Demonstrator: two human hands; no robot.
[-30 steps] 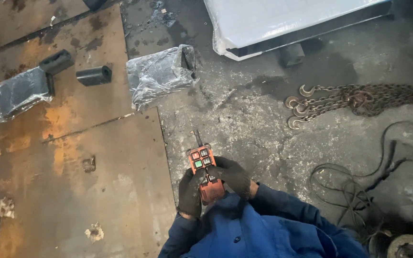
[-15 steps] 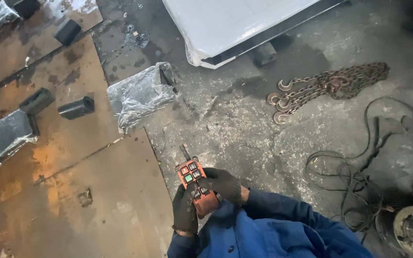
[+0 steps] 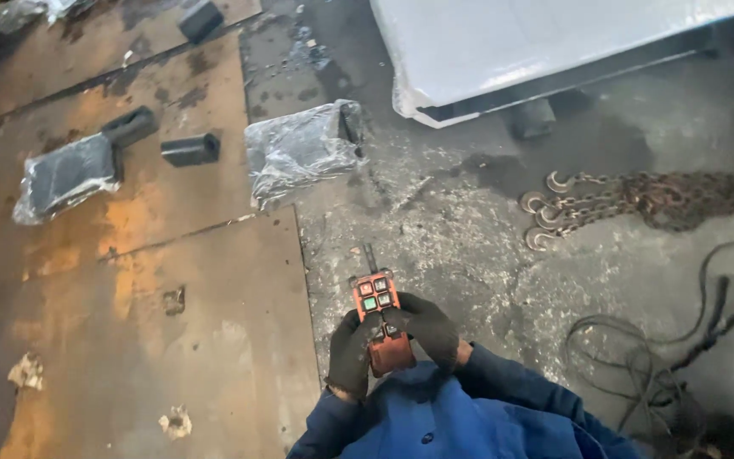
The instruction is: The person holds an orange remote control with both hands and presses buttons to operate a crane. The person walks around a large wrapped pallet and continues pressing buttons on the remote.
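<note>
From the head view, both gloved hands are gripping an orange remote controller [image 3: 381,321] close in front of the blue jacket [image 3: 460,416], its short aerial pointing away from the body. The left hand [image 3: 352,355] is wrapping the lower left side of the case, closed round it, which is steadying the box. The right hand [image 3: 431,330] is closing over the right side with the thumb lying across the button face, apparently so the red and green buttons are within reach without shifting the grip. Held this way, the button face is tilting up toward the camera.

Taking the controller as the landmark: directly beneath it the grey concrete floor [image 3: 469,246] is lying rough and stained. To its left, rusty steel plates [image 3: 129,340] are covering the ground, with seams between them. Beyond it and slightly left, a foil-wrapped block [image 3: 299,153] is sitting at the plate edge; farther left, two dark short blocks [image 3: 190,149] and another wrapped bundle [image 3: 65,177] are resting on the plates. Beyond it to the right, a large pale slab [image 3: 520,42] is standing raised on dark supports. To its right, rusty chains with hooks [image 3: 630,200] are lying in a heap, and nearer, loose dark cables [image 3: 664,348] are coiling on the floor
</note>
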